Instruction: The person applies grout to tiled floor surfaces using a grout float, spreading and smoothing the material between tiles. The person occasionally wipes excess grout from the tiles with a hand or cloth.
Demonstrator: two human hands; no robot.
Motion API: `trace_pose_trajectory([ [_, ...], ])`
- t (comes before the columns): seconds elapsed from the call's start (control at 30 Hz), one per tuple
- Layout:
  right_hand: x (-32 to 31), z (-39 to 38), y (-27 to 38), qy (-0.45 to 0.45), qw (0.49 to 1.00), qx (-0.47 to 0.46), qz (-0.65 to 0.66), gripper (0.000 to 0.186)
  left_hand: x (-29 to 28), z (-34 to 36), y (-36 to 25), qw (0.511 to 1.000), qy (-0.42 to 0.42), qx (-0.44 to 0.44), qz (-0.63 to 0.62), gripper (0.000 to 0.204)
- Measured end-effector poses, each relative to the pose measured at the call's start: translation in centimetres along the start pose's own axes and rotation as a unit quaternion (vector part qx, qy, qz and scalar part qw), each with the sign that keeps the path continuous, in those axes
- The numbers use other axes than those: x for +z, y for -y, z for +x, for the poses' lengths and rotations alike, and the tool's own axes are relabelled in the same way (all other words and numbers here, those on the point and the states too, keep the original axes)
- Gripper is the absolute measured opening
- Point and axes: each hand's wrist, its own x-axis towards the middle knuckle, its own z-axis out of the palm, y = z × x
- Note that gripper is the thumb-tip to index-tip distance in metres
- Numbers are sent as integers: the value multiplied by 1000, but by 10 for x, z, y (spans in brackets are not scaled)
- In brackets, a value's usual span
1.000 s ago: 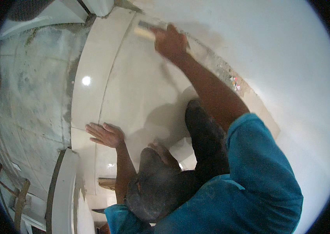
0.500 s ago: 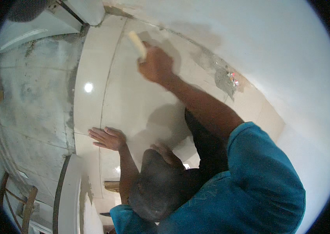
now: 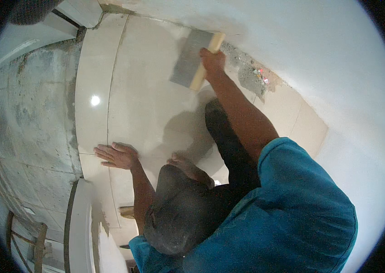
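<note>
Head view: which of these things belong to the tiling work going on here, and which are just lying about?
In use:
- trowel, flat blade with a wooden handle, gripped by the right hand
- large pale floor tile, with the left hand pressed flat on it

Lying about:
- rubble patch by the white wall
- bare concrete floor
- wooden frame at lower left

Head view: the right hand (image 3: 212, 60) grips the wooden handle of a flat grey trowel (image 3: 188, 59) laid against glossy cream floor tiles (image 3: 142, 100) beside the white wall (image 3: 329, 59), while the left hand (image 3: 117, 155) rests flat, fingers spread.
</note>
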Motion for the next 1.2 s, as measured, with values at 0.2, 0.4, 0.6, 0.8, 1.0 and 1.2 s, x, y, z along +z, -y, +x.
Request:
trace_pose_trajectory([
  [0.2,-67,-33,13,99,993,-59,-37,42,8,4,4,999,-24,24,10,64],
  [0.4,26,-121,65,228,949,-217,-30,47,15,-6,6,998,-61,31,-1,65],
  [0.6,-126,-109,41,410,836,-343,-122,46,43,11,21,996,-75,-17,-32,77],
  [0.8,-237,-36,-8,247,964,-85,-37,43,-34,-16,-308,922,-145,185,-308,80],
  [1.0,-289,-11,-30,231,960,-132,-91,42,-96,-41,-559,697,-204,437,-530,76],
  [1.2,-340,7,-65,109,984,-36,-136,38,-51,60,-500,651,-113,-51,-749,66],
])
